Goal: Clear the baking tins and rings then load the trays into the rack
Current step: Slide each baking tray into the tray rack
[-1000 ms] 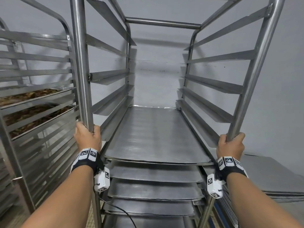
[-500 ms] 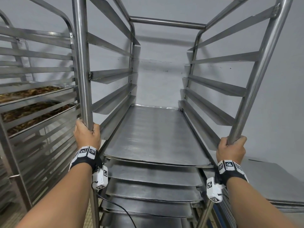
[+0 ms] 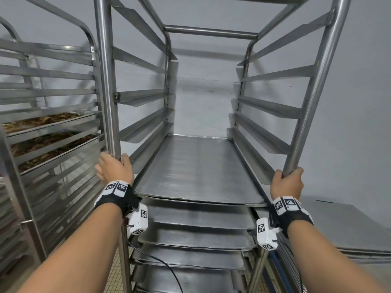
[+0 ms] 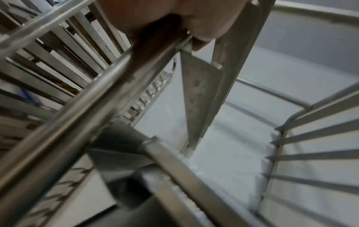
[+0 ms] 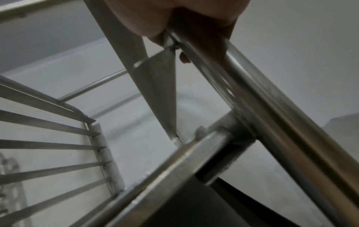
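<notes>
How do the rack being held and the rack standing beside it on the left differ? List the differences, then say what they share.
1. The held rack is gripped at its front posts by the left hand and the right hand; the neighbouring rack is untouched.
2. The held rack carries bare metal trays; the neighbouring rack's trays hold brown food.

Both are steel racks with angled side runners.

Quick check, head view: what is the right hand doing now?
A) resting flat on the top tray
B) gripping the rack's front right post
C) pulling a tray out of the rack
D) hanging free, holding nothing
B: the right hand is wrapped around the rack's front right post, beside the top tray but not touching it.
</notes>
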`<state>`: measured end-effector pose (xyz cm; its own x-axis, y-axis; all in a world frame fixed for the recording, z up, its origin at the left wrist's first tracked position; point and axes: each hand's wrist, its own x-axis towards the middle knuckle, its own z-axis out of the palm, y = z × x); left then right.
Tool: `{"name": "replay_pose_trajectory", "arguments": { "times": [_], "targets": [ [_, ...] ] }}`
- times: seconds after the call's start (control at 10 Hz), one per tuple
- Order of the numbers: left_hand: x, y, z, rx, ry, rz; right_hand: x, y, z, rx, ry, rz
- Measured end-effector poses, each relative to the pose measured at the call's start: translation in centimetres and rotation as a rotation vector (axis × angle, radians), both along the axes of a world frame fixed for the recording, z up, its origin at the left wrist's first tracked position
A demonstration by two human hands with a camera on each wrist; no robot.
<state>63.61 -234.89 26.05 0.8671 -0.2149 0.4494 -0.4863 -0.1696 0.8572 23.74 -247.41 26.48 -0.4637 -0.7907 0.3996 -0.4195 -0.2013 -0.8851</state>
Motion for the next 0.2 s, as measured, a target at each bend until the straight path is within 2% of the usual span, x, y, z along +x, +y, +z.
{"name": "replay_pose_trajectory", "arguments": {
  "times": [0.1, 0.2],
  "targets": [
    [-2.3, 1.3, 1.2, -0.180, -0.053, -0.016, -0.4, 1.4, 2.0, 0.021, 0.070, -0.037],
    [-4.4, 4.2, 0.6, -0.208, -0.359, -0.145, -1.1, 5.1, 5.5, -0.266, 0.057, 0.082]
  ]
}}
